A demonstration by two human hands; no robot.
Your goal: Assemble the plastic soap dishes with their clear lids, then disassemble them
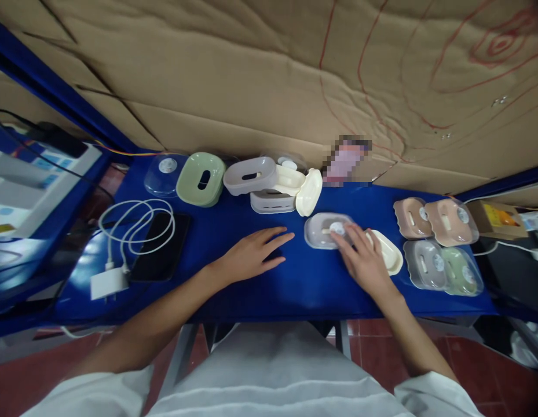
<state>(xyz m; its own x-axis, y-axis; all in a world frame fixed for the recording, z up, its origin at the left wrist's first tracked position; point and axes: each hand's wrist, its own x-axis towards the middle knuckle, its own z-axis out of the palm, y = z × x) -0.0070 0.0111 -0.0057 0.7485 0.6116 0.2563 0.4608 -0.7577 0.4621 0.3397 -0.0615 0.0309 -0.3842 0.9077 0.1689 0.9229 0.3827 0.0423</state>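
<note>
4 lidded soap boxes [451,223] look done at frame right; loose trays [251,174] wait upper centre. R hand [364,260] lies open, fingertips on grey box [316,234] mid-frame, gripping nothing; L hand [251,255] flat, empty.

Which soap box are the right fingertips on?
The grey clear-lidded box touched by the right hand, mid-table; the four other lidded boxes sit far right.

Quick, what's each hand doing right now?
Left hand: open, flat on the blue table, holding nothing.
Right hand: open, touching the grey soap box.
</note>
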